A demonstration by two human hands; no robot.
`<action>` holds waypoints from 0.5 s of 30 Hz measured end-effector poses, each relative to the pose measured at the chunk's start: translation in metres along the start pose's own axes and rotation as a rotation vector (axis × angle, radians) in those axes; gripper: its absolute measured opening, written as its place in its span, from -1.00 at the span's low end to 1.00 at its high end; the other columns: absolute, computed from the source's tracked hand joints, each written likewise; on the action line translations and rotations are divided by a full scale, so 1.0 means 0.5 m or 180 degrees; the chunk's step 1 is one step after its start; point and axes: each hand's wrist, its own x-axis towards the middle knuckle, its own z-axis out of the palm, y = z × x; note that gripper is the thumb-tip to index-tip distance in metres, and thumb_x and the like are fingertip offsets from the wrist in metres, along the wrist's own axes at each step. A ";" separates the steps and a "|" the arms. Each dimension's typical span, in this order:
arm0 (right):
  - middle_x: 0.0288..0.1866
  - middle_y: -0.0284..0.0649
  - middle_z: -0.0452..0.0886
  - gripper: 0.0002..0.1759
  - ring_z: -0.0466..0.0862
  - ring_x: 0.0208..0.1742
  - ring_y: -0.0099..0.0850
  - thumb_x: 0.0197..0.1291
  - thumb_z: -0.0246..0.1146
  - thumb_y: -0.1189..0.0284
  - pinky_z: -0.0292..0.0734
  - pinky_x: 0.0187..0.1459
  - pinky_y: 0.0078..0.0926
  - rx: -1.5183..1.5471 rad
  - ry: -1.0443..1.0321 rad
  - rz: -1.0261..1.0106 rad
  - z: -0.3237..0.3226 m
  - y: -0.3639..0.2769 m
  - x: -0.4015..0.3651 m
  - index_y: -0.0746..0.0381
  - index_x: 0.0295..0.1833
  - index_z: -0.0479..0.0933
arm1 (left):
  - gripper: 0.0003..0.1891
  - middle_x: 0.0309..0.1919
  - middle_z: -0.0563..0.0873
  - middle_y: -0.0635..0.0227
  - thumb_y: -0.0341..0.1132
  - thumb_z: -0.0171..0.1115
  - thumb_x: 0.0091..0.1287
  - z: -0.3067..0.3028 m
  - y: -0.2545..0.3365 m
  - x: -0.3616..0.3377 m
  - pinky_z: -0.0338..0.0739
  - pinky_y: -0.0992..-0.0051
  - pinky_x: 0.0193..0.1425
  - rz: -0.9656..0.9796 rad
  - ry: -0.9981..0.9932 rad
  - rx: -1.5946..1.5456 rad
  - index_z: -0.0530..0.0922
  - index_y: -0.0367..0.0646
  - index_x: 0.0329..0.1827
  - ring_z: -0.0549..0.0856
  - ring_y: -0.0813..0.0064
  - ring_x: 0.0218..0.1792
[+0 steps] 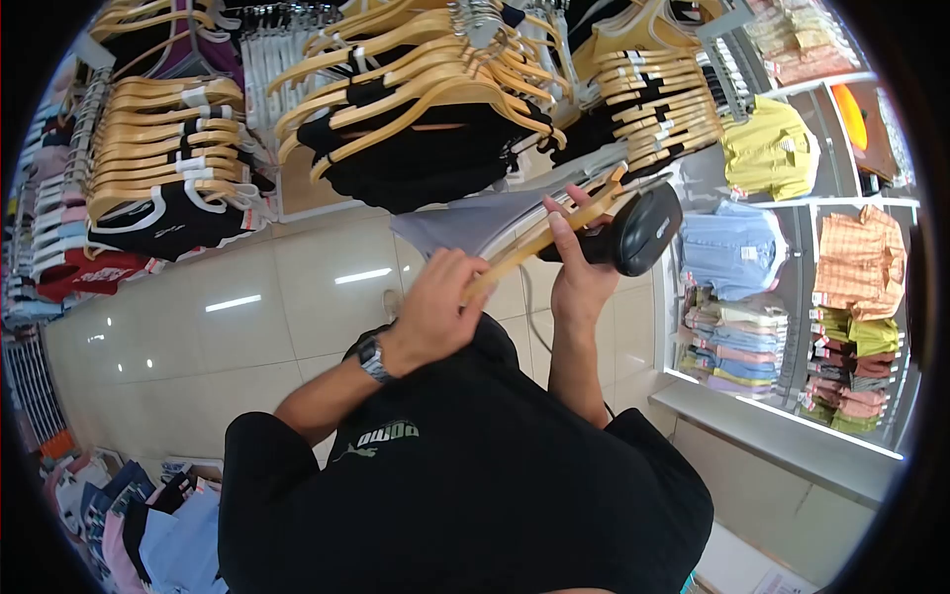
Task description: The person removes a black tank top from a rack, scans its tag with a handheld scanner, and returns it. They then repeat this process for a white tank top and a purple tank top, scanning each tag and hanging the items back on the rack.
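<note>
My left hand [435, 307], with a watch on its wrist, is closed around the lower end of a wooden hanger [522, 252]. A grey garment [460, 220] hangs along the hanger's far side. My right hand [582, 282] is closed at the hanger's upper part, around a black handheld device [648, 230] with a glossy oval head. Its fingers also touch the hanger, and part of the device's handle is hidden behind wood and fingers. The exact kind of device is not clear.
Ahead, black tops [406, 163] hang on a rack of wooden hangers, with another hanger row [163, 148] to the left. Shirts fill shelves at right, including a blue shirt [732, 252]. A grey cord [534, 322] hangs near the tiled floor [327, 307]. Folded clothes [183, 540] lie lower left.
</note>
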 end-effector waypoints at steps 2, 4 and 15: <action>0.24 0.05 0.55 -0.62 0.74 0.01 -0.26 0.20 0.36 0.72 0.70 -0.02 -0.40 0.0049 0.0159 0.0075 -0.032 -0.008 -0.003 0.28 0.04 0.37 | -0.76 -0.21 0.53 0.16 -0.32 0.27 0.40 0.053 0.005 -0.017 0.44 0.32 -0.12 -0.0123 -0.0288 -0.0324 0.50 -0.23 0.02 0.53 0.22 -0.23; 0.20 0.05 0.58 -0.59 0.74 -0.09 -0.32 0.16 0.36 0.74 0.71 -0.09 -0.43 -0.0081 -0.0004 0.0262 -0.093 -0.014 0.002 0.28 0.03 0.36 | -0.71 -0.13 0.52 0.20 -0.20 0.13 0.51 0.081 0.007 -0.016 0.44 0.35 0.00 -0.0279 -0.0973 -0.1277 0.48 -0.23 0.10 0.55 0.29 -0.13; 0.13 0.30 0.55 -0.51 0.61 -0.30 -0.49 0.01 0.35 0.78 0.55 -0.26 -0.56 -0.0085 -0.1661 0.0956 -0.368 -0.168 -0.011 0.17 -0.06 0.28 | -0.54 0.20 0.57 0.19 -0.26 0.42 0.30 0.159 -0.001 0.196 0.40 0.25 0.35 0.0901 -0.0480 -0.0303 0.54 -0.11 0.25 0.52 0.17 0.28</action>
